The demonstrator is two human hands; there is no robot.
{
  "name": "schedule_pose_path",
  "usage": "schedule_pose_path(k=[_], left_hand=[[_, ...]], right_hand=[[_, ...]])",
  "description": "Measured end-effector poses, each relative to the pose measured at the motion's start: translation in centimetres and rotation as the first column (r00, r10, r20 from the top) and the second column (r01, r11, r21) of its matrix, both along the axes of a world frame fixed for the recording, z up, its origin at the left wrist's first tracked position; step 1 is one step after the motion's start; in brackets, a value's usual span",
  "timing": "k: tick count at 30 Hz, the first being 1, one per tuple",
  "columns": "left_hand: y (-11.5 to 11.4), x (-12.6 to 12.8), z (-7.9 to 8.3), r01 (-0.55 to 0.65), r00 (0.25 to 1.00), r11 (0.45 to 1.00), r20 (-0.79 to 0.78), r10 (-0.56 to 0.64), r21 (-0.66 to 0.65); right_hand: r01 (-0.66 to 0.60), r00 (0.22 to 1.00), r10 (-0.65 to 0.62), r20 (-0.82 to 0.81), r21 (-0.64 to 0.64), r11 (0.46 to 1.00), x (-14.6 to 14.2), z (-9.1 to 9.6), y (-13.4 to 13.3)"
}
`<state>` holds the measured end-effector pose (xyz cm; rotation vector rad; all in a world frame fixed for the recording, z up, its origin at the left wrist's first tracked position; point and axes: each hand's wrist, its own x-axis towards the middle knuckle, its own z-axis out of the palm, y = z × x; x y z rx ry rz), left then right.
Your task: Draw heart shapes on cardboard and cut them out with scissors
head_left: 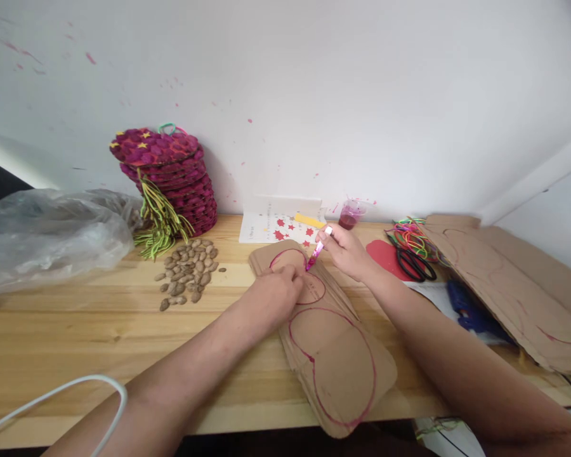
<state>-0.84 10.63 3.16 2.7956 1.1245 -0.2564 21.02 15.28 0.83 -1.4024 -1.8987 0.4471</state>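
Observation:
A long piece of brown cardboard (345,365) lies on the table, seemingly stacked on more sheets. A magenta heart outline marks its near part, and a smaller one surrounds my left hand. My left hand (285,289) presses down inside the smaller outline with its fingers bent and close together; whether a separate piece lies under them I cannot tell. My right hand (345,251) grips a white-ended marker (317,249), magenta-stained toward the tip, though it could be a brush. Its tip touches the cardboard at the small heart's notch, just beyond my left fingers.
Brown nuts or shells (188,270) lie left, before a magenta layered object (171,178) with a green tassel (157,222). A plastic bag (52,235) is far left. Behind are paper (257,228) and a cup (351,216) of dark red liquid. Scissors (412,263) and more cardboard (514,285) lie right.

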Motion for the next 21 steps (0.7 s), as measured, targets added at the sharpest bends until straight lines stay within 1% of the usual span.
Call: schedule_pose_path(k=[4,7,13,21], left_hand=[[-0.03,-0.06,-0.02,-0.004,1.0,1.0,0.012,0.004,-0.012],[-0.03,-0.09,-0.13,0.006,1.0,1.0,0.014,-0.006,0.0],[-0.01,-0.02,-0.16,0.001,1.0,1.0,0.002,-0.001,0.005],[0.07,-0.11,-0.55,0.006,1.0,1.0,0.007,-0.006,0.024]], right_hand=[[0.05,0.999,-0.049,-0.019,0.012,0.999,-0.08,-0.15,0.37],[0.059,0.998,-0.059,-0.037,0.016,0.998,-0.08,-0.21,0.57],[-0.025,0.999,0.026,-0.035,0.013,1.0,-0.13,0.05,0.14],[-0.022,0.999,0.022,-0.024,-0.018,1.0,-0.32,0.36,-0.04]])
